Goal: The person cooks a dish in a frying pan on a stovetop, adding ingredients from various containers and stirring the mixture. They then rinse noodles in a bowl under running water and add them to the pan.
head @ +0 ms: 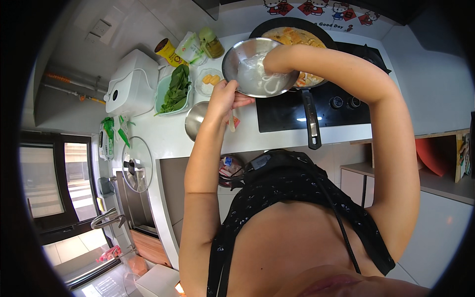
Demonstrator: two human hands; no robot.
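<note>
My left hand (226, 98) grips the near left rim of a stainless steel bowl (237, 55), which is tilted beside and partly over a black frying pan (256, 31). My right hand (278, 59) is inside the bowl, at thick white noodles (272, 83) lying in cloudy liquid; its fingertips are hidden, so its grip cannot be told. Orange-coloured food in broth (293, 36) fills the pan, which stands on the black glass cooktop (282, 115) with its handle towards me. A second steel bowl (195, 120) sits on the counter, partly behind my left forearm.
Left on the counter are a green basket of leafy greens (174, 92), a small dish with yellow pieces (210, 79), an oil bottle (212, 43), a yellow container (169, 52) and a white appliance (133, 85). A glass lid (137, 163) stands near the sink. The pan handle (311, 120) juts over the counter edge.
</note>
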